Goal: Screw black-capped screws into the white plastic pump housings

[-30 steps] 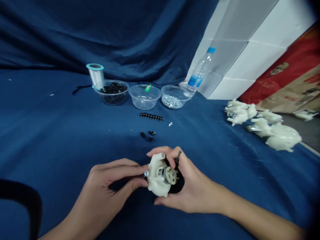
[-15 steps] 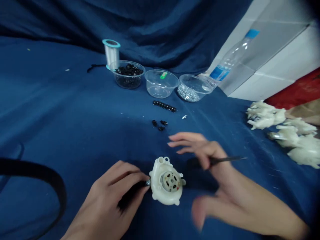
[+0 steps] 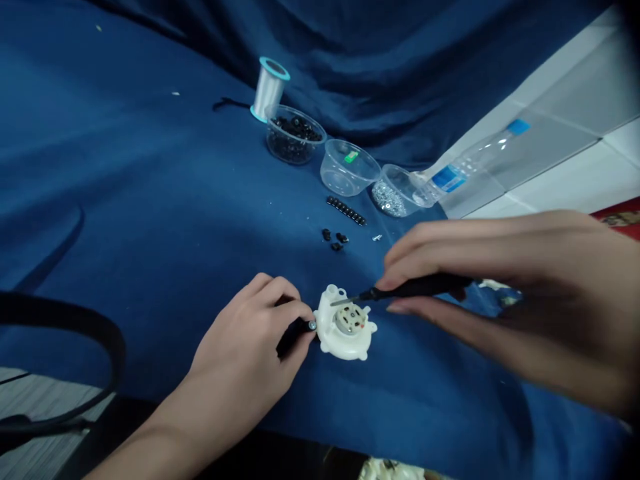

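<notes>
A white plastic motor housing (image 3: 345, 343), with a round metal motor (image 3: 351, 319) set in its middle, lies on the blue cloth in front of me. At its left edge, my left hand (image 3: 260, 333) pinches a black piece (image 3: 295, 333) with a small silver screw (image 3: 313, 325) at its tip. Most of that piece is hidden in the fingers. My right hand (image 3: 480, 280) grips the black handle of a screwdriver (image 3: 420, 287). Its thin shaft points left over the upper part of the housing; whether it touches is unclear.
Beyond the housing lie several small black parts (image 3: 337, 246), a black ribbed strip (image 3: 346, 211) and loose screws (image 3: 377, 238). Clear bowls (image 3: 350, 170) stand behind, beside a thread spool (image 3: 269, 90) and a tilted plastic bottle (image 3: 465, 170). A black curved band (image 3: 107, 333) is at left.
My right hand has turned the screwdriver from pointing right to pointing left, bringing its shaft over the housing. My left hand still pinches the black piece. The camera view has tilted.
</notes>
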`<state>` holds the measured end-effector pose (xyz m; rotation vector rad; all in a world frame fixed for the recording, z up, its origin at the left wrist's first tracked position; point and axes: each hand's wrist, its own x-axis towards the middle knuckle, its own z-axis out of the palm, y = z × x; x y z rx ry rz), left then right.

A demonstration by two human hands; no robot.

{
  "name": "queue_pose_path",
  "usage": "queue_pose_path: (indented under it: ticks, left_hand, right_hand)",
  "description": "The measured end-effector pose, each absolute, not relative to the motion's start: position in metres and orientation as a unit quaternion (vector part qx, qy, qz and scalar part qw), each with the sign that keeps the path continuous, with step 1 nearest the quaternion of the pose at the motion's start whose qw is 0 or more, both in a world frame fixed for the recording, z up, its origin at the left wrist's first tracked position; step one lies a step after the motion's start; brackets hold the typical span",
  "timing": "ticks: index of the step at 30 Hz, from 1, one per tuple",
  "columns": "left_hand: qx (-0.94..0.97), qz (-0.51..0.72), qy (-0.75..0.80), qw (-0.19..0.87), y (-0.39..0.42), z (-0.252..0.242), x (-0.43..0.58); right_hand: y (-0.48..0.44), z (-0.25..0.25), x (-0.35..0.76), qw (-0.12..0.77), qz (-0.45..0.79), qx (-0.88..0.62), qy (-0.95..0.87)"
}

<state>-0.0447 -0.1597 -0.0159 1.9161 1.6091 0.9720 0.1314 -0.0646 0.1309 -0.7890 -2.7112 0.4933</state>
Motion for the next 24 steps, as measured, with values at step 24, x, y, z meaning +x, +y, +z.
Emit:
queue_pose_path:
  ticks: [24]
  left_hand:
    - [0.680,0.350,0.609,0.210,-0.160,-0.014,-0.046]
  right_hand:
    - [-0.074,0.120,0.089,0.022,0.209,-0.230,-0.950]
